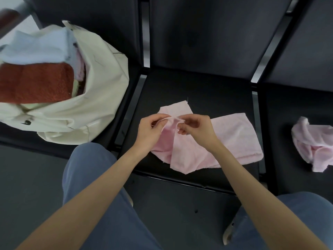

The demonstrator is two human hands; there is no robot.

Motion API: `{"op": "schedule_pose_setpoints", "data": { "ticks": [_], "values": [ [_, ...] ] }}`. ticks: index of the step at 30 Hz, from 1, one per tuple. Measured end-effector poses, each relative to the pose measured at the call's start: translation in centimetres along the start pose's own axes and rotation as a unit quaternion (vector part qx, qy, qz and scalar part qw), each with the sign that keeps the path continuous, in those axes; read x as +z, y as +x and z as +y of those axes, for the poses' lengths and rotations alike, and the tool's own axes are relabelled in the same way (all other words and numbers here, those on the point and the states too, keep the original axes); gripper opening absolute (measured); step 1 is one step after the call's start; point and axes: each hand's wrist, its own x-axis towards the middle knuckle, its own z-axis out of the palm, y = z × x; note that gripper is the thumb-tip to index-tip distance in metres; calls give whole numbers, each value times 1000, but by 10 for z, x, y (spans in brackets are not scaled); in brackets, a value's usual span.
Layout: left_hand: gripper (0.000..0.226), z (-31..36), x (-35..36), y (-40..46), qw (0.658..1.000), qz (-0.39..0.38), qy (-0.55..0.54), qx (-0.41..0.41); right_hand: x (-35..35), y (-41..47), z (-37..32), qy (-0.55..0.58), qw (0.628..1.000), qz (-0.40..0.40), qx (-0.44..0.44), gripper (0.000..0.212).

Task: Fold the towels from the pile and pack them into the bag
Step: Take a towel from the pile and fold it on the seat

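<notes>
We hold the pink towel [207, 147] on the middle seat [198, 87]: our left hand [150, 129] and right hand [196, 129] both pinch one edge of it, close together. The towel lies half spread and twisted. If we pull unevenly, the fold may come out crooked, or the cloth may slide off the seat. Another crumpled towel [313, 143] waits on the right; the bag [93, 105] on the left looks nearly full already.

Looked like waiting area or office lobby: row of linked black padded seats [198, 87] on black metal frame, dark grey floor [27, 177], no home furniture seen.
</notes>
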Motion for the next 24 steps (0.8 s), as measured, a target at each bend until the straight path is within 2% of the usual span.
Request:
{"op": "schedule_pose_setpoints", "data": {
  "ticks": [3,7,15,19,24],
  "values": [
    [23,-1,-9,1,999,4,46,8,-2,-2,-6,10,1000,8,-1,16],
    [24,3,-22,-2,993,15,118,21,-11,-17,-19,4,999,29,-32,15],
    [19,36,-43,-5,986,-14,148,82,-44,-39,-58,-36,986,128,-101,18],
    [24,45,-54,-2,986,-4,157,62,-70,-53,-73,-30,973,197,-116,15],
    [17,54,-66,-1,989,1,143,34,-100,-66,-81,-45,952,279,-115,12]
  ]
}}
